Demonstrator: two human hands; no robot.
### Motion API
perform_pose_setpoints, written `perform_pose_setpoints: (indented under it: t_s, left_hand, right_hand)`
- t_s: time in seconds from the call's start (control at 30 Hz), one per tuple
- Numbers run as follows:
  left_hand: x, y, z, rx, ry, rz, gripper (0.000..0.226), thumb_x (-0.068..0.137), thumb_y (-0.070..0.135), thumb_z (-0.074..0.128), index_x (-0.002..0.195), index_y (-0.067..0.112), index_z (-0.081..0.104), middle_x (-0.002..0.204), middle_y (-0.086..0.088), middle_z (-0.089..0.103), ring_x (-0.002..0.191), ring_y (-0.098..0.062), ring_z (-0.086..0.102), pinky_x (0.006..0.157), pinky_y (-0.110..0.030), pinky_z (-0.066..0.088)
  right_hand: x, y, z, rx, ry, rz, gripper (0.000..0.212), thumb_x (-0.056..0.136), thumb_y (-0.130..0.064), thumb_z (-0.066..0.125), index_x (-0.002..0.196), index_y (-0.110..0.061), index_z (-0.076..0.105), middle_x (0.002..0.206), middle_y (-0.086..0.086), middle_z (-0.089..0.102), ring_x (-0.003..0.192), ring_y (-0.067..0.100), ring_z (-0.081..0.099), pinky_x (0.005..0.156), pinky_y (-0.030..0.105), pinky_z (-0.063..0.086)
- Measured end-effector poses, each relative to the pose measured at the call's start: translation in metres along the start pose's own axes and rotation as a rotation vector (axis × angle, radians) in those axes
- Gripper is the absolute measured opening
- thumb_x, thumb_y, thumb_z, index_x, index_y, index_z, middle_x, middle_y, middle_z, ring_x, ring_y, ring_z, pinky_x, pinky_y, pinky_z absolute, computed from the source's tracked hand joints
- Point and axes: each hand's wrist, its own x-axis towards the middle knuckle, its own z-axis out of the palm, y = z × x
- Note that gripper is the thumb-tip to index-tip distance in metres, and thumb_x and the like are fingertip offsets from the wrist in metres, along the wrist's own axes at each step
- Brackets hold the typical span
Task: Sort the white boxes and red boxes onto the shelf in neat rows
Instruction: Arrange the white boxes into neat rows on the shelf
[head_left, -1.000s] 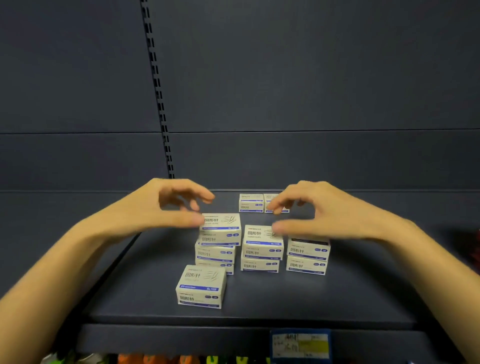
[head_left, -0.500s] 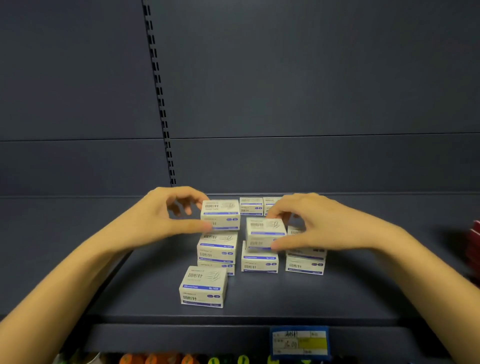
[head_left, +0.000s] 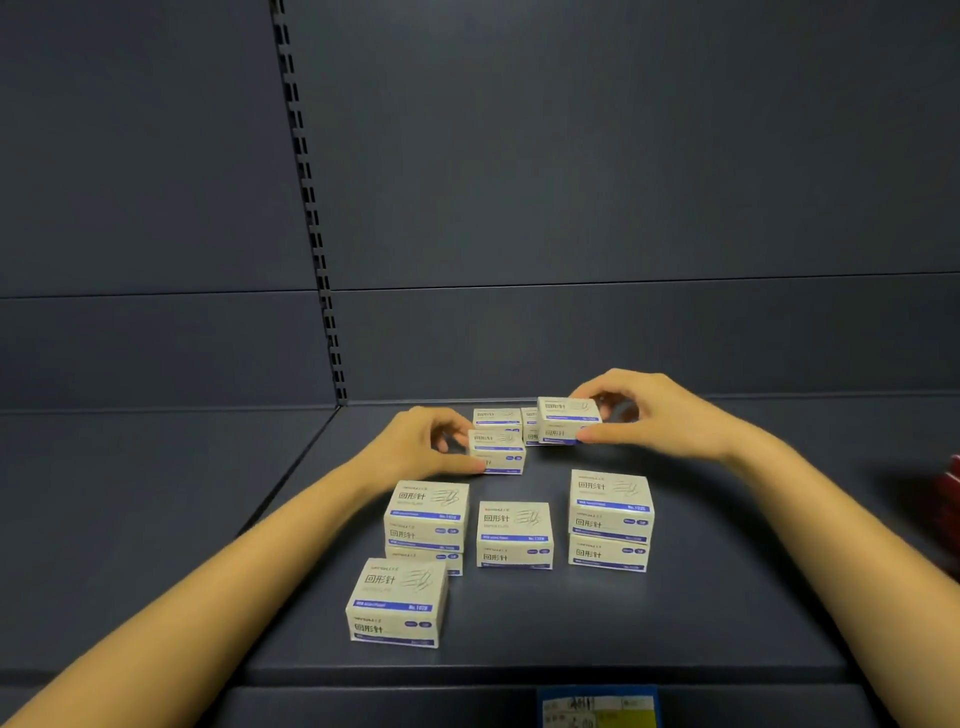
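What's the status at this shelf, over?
Left hand gripping a white box low at the back. Right hand holding another white box raised. Path clear.

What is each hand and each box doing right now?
left hand: closed on a white box, low at the shelf.
right hand: closed on a white box, held up near the back.
left-held box: gripped, upright.
right-held box: gripped, lifted.
back boxes: resting by the back wall.
left stack: stacked.
middle box: resting, single.
right stack: stacked.
front box: resting alone, slightly turned.
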Motion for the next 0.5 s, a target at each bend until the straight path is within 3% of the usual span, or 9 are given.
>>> perform_pose_setpoints:
  t_s: [0.1,0.27,0.5]
  left_hand:
    - [0.004,-0.009,0.009,-0.066,0.031,-0.015,0.028,0.073,0.025,0.075,0.098,0.024,0.062,0.095,0.009,0.067,0.076,-0.007,0.055,0.071,-0.017,0.046]
    - [0.008,-0.017,0.014,-0.091,0.089,-0.015,0.03,0.072,0.024,0.076,0.097,0.02,0.061,0.092,0.016,0.064,0.077,-0.008,0.054,0.07,-0.018,0.046]
    - [0.009,-0.02,0.014,-0.108,0.096,-0.002,0.033,0.072,0.022,0.076,0.102,0.02,0.063,0.102,0.006,0.068,0.083,-0.011,0.056,0.071,-0.018,0.045]
  right_hand:
    - [0.002,0.013,0.012,0.029,-0.002,0.042,0.031,0.074,-0.027,0.075,0.102,-0.028,0.062,0.099,-0.006,0.063,0.088,0.015,0.061,0.08,0.025,0.05]
    - [0.003,0.02,0.023,-0.017,-0.018,0.081,0.037,0.072,-0.035,0.076,0.104,-0.027,0.06,0.091,-0.013,0.062,0.08,0.008,0.06,0.07,0.017,0.05]
    - [0.006,0.019,0.034,0.07,0.11,0.137,0.036,0.068,-0.027,0.081,0.098,-0.021,0.063,0.082,-0.013,0.061,0.066,0.004,0.063,0.064,0.01,0.051]
